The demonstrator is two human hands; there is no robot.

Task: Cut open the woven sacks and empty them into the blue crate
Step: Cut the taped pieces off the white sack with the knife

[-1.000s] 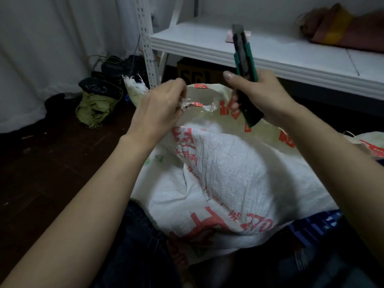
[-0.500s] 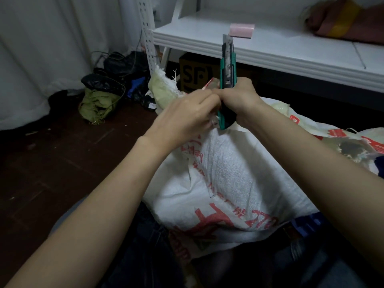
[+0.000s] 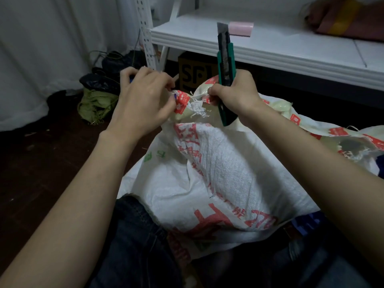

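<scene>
Left hand [image 3: 143, 100] pinches frayed sack mouth [image 3: 193, 107]; right hand [image 3: 234, 94] grips green utility knife [image 3: 226, 67], blade up, and the opposite edge; woven sack [image 3: 218, 179] lies across lap.

The woven sack [image 3: 224, 173] is white with red printed characters and a small green mark. Above the sack, the utility knife [image 3: 226, 65] has a green body, black slider and grey blade. Behind the sack, the shelf [image 3: 270, 48] is white and carries a pink pad [image 3: 241, 29]. Left of the sack are an olive-green bag [image 3: 95, 104] and the dark red-brown floor [image 3: 41, 163]. The jeans [image 3: 135, 246] under the sack are dark blue.
</scene>
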